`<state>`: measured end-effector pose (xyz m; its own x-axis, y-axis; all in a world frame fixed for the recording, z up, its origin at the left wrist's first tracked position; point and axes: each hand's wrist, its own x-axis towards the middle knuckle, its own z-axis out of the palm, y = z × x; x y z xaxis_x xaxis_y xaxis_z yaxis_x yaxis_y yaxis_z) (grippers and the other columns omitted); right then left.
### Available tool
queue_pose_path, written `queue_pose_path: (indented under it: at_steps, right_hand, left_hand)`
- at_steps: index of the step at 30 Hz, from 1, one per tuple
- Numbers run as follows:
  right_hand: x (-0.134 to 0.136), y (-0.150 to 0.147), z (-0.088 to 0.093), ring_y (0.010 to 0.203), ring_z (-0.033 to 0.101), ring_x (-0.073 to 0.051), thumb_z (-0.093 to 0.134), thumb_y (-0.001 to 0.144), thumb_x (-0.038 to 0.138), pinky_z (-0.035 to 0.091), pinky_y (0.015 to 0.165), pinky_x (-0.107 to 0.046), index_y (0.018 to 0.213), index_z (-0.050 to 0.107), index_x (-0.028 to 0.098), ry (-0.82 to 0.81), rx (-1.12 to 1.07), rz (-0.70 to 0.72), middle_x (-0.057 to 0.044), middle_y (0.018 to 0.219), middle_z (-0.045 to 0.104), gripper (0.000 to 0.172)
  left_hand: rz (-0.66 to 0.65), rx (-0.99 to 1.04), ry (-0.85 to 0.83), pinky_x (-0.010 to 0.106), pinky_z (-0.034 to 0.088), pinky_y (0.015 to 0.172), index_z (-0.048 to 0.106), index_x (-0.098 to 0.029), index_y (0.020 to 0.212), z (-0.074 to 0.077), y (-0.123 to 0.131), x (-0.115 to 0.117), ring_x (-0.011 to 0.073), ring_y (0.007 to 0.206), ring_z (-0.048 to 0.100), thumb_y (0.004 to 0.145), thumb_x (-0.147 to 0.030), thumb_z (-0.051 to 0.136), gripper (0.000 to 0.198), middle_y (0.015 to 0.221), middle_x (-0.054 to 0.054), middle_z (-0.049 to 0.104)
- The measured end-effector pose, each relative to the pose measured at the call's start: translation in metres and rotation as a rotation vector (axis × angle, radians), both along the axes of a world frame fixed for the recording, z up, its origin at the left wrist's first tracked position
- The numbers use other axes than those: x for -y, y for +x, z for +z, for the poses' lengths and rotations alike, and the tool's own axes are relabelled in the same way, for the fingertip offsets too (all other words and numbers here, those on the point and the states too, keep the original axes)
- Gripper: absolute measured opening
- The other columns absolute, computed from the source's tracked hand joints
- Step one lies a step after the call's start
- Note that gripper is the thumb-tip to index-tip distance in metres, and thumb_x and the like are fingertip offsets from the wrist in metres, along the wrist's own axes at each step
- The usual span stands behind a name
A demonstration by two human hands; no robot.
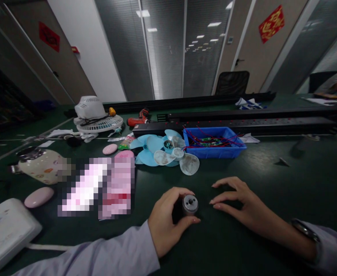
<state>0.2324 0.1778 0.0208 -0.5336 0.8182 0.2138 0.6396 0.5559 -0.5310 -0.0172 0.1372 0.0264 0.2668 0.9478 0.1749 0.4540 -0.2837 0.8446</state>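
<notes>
My left hand [166, 220] is wrapped round a small round metal motor [190, 204], holding it just above the dark green table [272, 172]. Thumb and fingers close on its sides, and its flat end with a centre hole faces up. My right hand [239, 201] rests on the table just right of the motor, fingers spread and curved, holding nothing. Both arms wear light lilac sleeves, with a watch on the right wrist [304, 229].
Pale blue fan blades [164, 150] lie behind my hands beside a blue bin of red wires [212, 142]. A white fan grille and housing [95, 115], a red drill [138, 119], a patterned pot [40, 165], pink oval pieces and a white box [5, 230] sit left. Black rails cross the back.
</notes>
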Motion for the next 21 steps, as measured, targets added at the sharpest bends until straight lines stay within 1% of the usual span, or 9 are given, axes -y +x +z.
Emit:
queue_pose_path:
  at_steps: [2,5,8,11,15,18,21]
  right_hand:
    - [0.0,0.0,-0.001,0.116,0.051,-0.029,0.066,0.084,0.034,0.04,0.096,-0.055,0.095,0.074,0.037,0.033,0.01,0.009,-0.004,0.12,0.058,0.014]
    - [-0.001,-0.001,-0.001,0.118,0.051,-0.03,0.068,0.082,0.036,0.041,0.096,-0.055,0.098,0.073,0.037,0.055,0.017,0.018,-0.004,0.125,0.058,0.017]
    - [-0.001,0.0,-0.001,0.117,0.052,-0.03,0.07,0.081,0.036,0.042,0.096,-0.054,0.095,0.074,0.037,0.066,0.026,0.002,-0.003,0.125,0.059,0.015]
    - [-0.002,-0.001,-0.002,0.113,0.056,-0.029,0.069,0.081,0.035,0.046,0.092,-0.052,0.093,0.074,0.035,0.066,-0.001,-0.007,-0.003,0.12,0.061,0.012]
    - [-0.002,-0.011,-0.001,0.101,0.061,-0.022,0.063,0.086,0.027,0.051,0.084,-0.04,0.098,0.069,0.032,0.124,-0.188,0.043,-0.002,0.107,0.066,0.014]
    - [0.001,-0.025,0.003,0.097,0.062,-0.018,0.061,0.088,0.019,0.05,0.082,-0.033,0.102,0.065,0.03,0.183,-0.324,0.135,-0.001,0.101,0.067,0.018]
    - [0.005,-0.041,0.005,0.097,0.061,-0.015,0.061,0.088,0.015,0.049,0.083,-0.029,0.104,0.063,0.028,0.182,-0.402,0.206,0.0,0.1,0.067,0.02]
  left_hand:
    - [-0.004,0.002,0.008,0.037,0.047,0.086,0.057,-0.023,0.107,0.0,0.0,0.0,0.0223,0.097,0.061,0.072,-0.023,0.076,0.04,0.102,0.003,0.065]
    - [-0.011,0.003,0.012,0.036,0.047,0.086,0.057,-0.022,0.106,0.0,0.0,0.001,0.022,0.096,0.061,0.072,-0.022,0.076,0.039,0.103,0.003,0.065]
    - [-0.015,-0.004,0.006,0.036,0.047,0.086,0.057,-0.022,0.106,0.002,0.0,0.001,0.0218,0.097,0.061,0.072,-0.022,0.076,0.039,0.103,0.003,0.064]
    - [-0.024,-0.013,-0.001,0.036,0.046,0.087,0.056,-0.022,0.107,0.003,0.0,0.001,0.0217,0.098,0.06,0.073,-0.023,0.075,0.039,0.104,0.003,0.064]
    - [-0.019,-0.029,0.011,0.036,0.045,0.086,0.056,-0.023,0.108,0.001,0.001,0.001,0.0223,0.098,0.059,0.073,-0.022,0.075,0.04,0.104,0.003,0.064]
    - [-0.012,-0.039,0.037,0.037,0.045,0.084,0.056,-0.023,0.107,-0.002,0.002,0.002,0.0224,0.097,0.058,0.073,-0.023,0.075,0.039,0.104,0.002,0.063]
    - [-0.025,-0.051,0.06,0.036,0.045,0.083,0.055,-0.023,0.11,-0.004,0.002,0.002,0.0224,0.096,0.058,0.075,-0.027,0.074,0.04,0.104,0.003,0.063]
